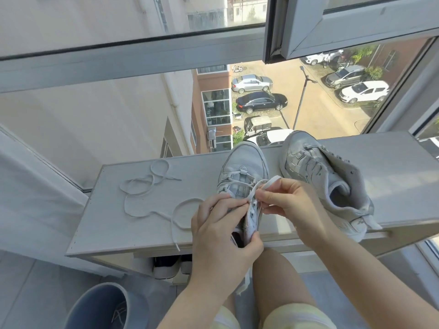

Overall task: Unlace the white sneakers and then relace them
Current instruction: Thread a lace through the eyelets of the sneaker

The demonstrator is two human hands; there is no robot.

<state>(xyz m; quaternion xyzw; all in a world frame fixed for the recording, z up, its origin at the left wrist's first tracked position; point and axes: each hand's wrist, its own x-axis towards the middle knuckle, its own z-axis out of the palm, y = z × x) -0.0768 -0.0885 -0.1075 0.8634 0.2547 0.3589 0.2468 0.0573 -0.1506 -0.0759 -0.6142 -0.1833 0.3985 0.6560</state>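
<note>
White flat-topped surface (pixel 114 224) across mid-frame, set under an open window.

- Round blue plastic bucket (pixel 99 307), lower left corner, on the floor.
- Dark shoes with white soles (pixel 166 265), on a shelf under the surface's near edge.
- Left hand (pixel 221 233), lower centre: fingers and thumb curled round the rear upper of the near sneaker, gripping it.
- Right hand (pixel 292 205), just right of the left hand: fingertips pinching a flat white shoelace (pixel 273 181), whose loop stands above the fingers.
- White leather sneaker, partly laced (pixel 244 167), centre, toe pointing away; lace crossed through its front eyelets.
- Second white leather sneaker, no lace (pixel 320 176), right of centre, tongue flopped open, near the first.
- Loose white shoelace (pixel 142 188), coiled on the surface, left of centre, apart from both sneakers.
- Grey-framed window sash (pixel 356 27), upper right, swung open.
- Parked cars (pixel 261 102) in the yard below, upper centre.
</note>
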